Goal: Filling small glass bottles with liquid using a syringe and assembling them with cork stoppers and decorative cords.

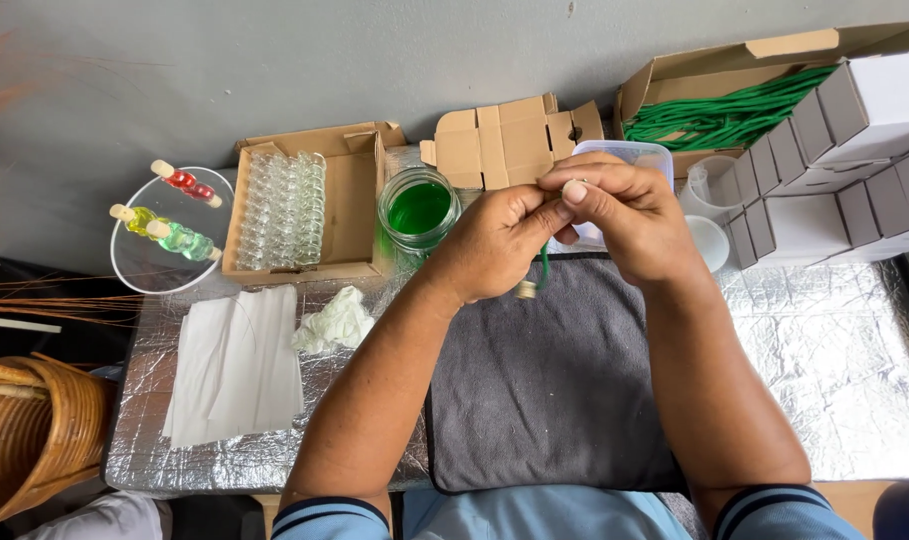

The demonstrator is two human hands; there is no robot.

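My left hand [492, 242] and my right hand [624, 215] meet above the far edge of a dark grey cloth [554, 390]. Together they pinch a small item with a green cord [543, 268] hanging from it and a cork-like stopper [525, 290] below my left fingers. Most of the item is hidden by my fingers. A glass jar of green liquid [419, 208] stands just left of my left hand. A clear plastic tub [629, 155] sits behind my right hand.
A cardboard box with rows of small empty glass bottles [282, 210] lies at left, beside a round clear dish [164, 240] with three filled corked bottles. White paper sheets [236, 365] and a crumpled tissue [336, 320] lie on the foil. Green cords [724, 120] fill a box; small white boxes [854, 160] stack at right.
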